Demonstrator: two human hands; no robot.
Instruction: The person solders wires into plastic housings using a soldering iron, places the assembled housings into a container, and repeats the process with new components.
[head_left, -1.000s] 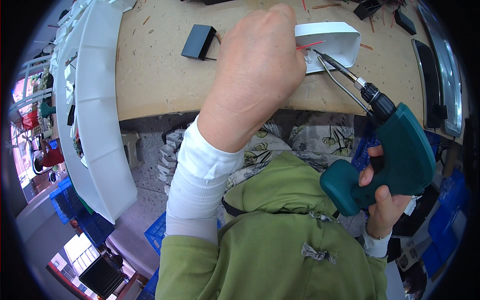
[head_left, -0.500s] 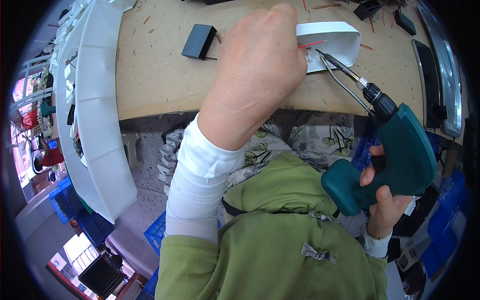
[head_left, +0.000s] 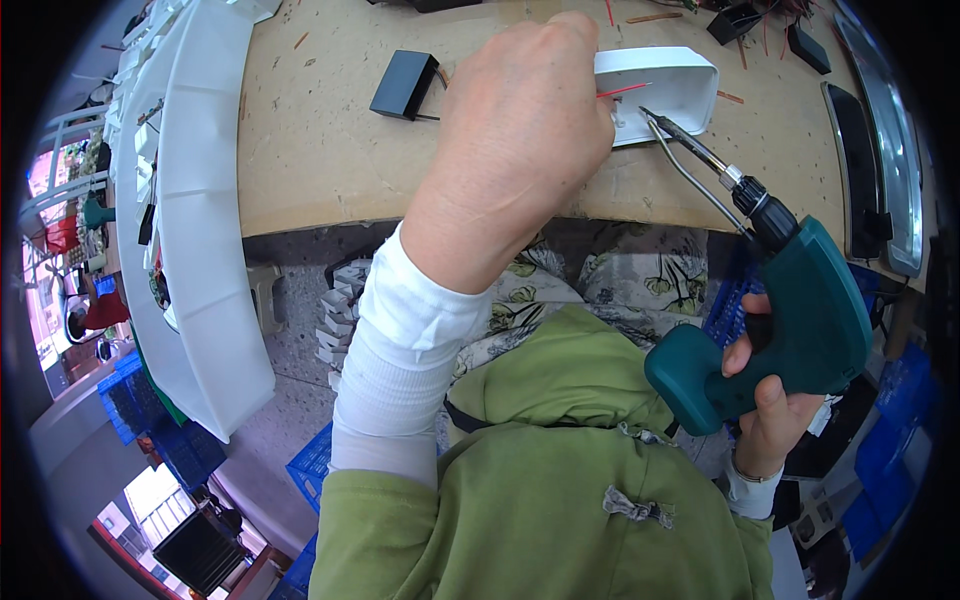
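A: Where is the white plastic housing [head_left: 668,88] kept?

B: It is laid on the wooden desk [head_left: 330,150] near the front edge, and it is pinned there by the left hand [head_left: 520,130], whose fingers are closed over its left end, apparently so it cannot shift.

A: And the tool?

B: A teal soldering gun [head_left: 790,320] is gripped by the right hand [head_left: 765,400], fingers wrapped round its handle. Its tip [head_left: 650,115] is brought to the housing's near wall, beside a thin red wire [head_left: 625,90].

A: What else is seen?

B: A small black box [head_left: 403,85] is set apart to the left, and long white trays [head_left: 190,200] are stacked at the desk's end.
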